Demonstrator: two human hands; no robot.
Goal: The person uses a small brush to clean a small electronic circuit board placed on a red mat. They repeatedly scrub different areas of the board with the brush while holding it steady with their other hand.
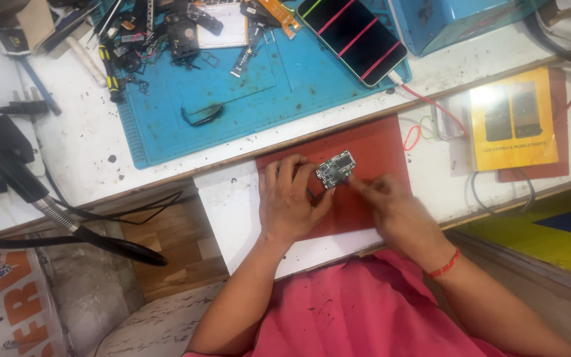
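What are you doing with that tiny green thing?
A person in a pink shirt holds a small circuit board over a red mat. The left hand steadies it while the right hand touches its edge. Behind lie a blue work mat scattered with parts and a smartphone.

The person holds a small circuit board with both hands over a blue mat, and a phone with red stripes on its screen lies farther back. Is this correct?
Not quite. In the head view the circuit board is held over a red mat, not a blue one. Both the left hand and the right hand are on the board, and the phone lies farther back on the blue mat.
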